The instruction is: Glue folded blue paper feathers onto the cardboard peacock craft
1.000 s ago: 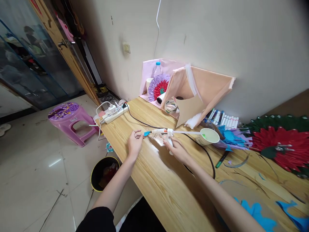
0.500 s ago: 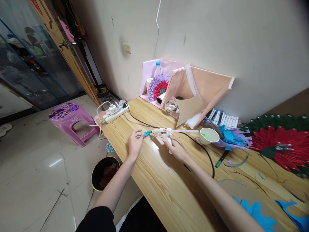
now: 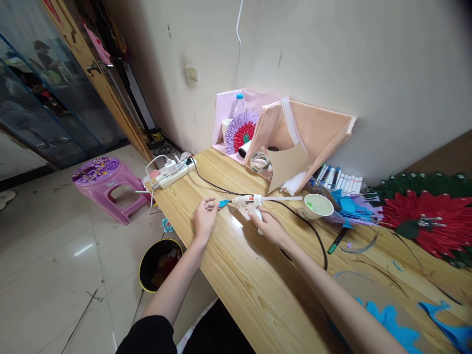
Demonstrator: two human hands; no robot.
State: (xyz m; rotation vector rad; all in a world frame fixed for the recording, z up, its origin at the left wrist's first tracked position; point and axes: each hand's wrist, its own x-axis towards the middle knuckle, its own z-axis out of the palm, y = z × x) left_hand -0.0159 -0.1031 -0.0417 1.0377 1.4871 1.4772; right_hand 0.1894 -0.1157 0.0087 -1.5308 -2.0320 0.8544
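My right hand (image 3: 266, 224) is wrapped round the handle of a white glue gun (image 3: 248, 200) standing on the wooden table (image 3: 239, 275), its nozzle pointing left. My left hand (image 3: 205, 218) pinches a small blue paper piece (image 3: 223, 203) held at the nozzle tip. A white glue stick (image 3: 283, 198) juts from the back of the gun toward a green-lined paper cup (image 3: 317, 206). The gun's black cord (image 3: 317, 241) runs across the table.
A white power strip (image 3: 173, 172) lies at the table's left end. Pink and peach paper sheets (image 3: 306, 132), a paper fan (image 3: 241, 132), a tape roll (image 3: 259, 161), markers (image 3: 339, 178) and a red paper flower (image 3: 427, 223) line the wall. Below stand a black bin (image 3: 159, 263) and a purple stool (image 3: 103, 184).
Both hands stay at the glue gun with the blue piece at its tip. The view has shifted slightly; nothing else moved visibly.
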